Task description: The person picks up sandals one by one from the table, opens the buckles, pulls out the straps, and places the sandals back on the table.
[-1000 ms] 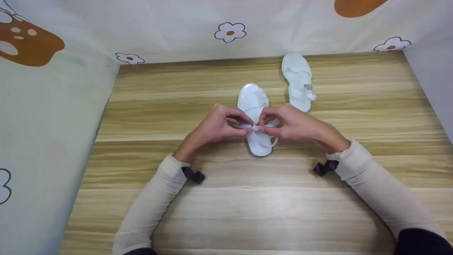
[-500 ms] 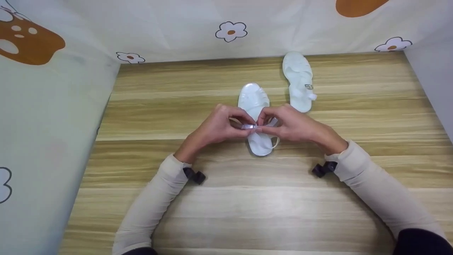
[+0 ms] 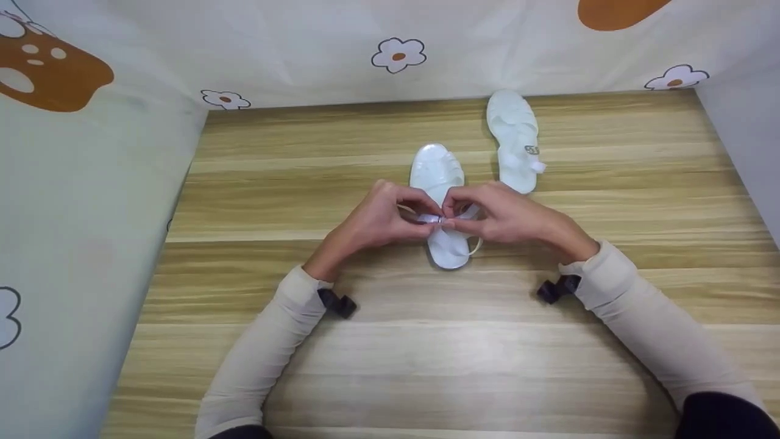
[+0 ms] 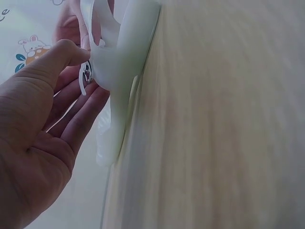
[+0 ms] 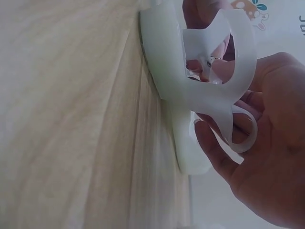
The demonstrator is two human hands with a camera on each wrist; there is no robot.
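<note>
Over near sandal (image 3: 436,177): left hand (image 3: 378,221) and right hand (image 3: 506,216) both pinch strap (image 3: 430,217); second sandal (image 3: 515,141) lies behind.

— What moved?
— The left hand (image 3: 378,219) and right hand (image 3: 499,216) have closed together over the near sandal's (image 3: 440,183) strap (image 3: 429,217); the gap between fingertips is gone.

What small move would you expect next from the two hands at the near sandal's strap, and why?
Probably feeding the strap end through the buckle. The left hand pinches the small metal buckle while the right hand pinches the strap beside it, above the near white sandal lying on the wooden table. Whether the strap is already threaded cannot be told. The far sandal lies untouched.
</note>
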